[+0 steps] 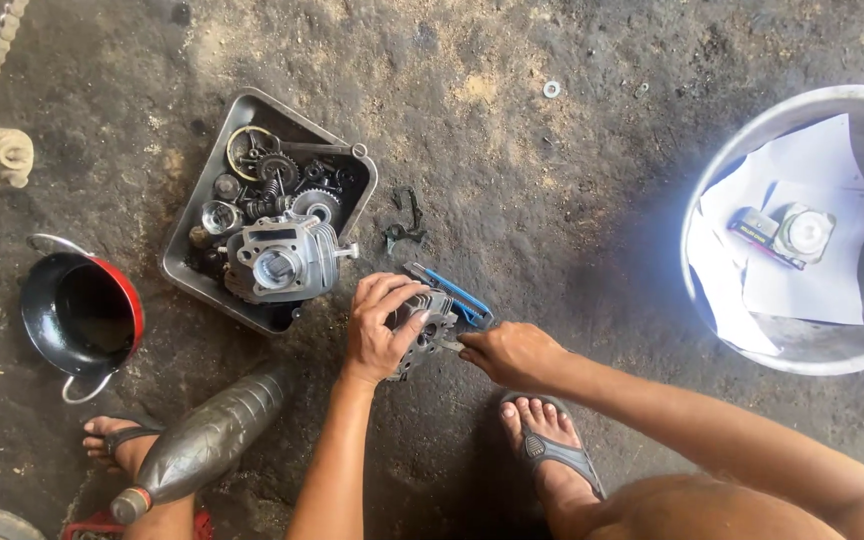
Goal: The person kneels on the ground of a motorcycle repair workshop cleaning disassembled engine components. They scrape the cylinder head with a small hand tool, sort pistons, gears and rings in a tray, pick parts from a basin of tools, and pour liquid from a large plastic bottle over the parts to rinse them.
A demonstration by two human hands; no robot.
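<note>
The left hand (377, 335) is clamping a finned metal engine part (430, 325) on the floor (552, 200), near the parts tray (184, 215). The right hand (512, 352) is pinching a blue-handled tool (457, 295) against it. Probably heavy, rigid, greasy; the fins are offering the surest hold.

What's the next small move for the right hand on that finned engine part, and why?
Probably a short stroke of the blue-handled tool across the face of the finned engine part. The left hand is clamped over the part, steadying it on the floor, and the right hand has the tool pinched at the part's edge. What the tip touches is hidden.
</note>
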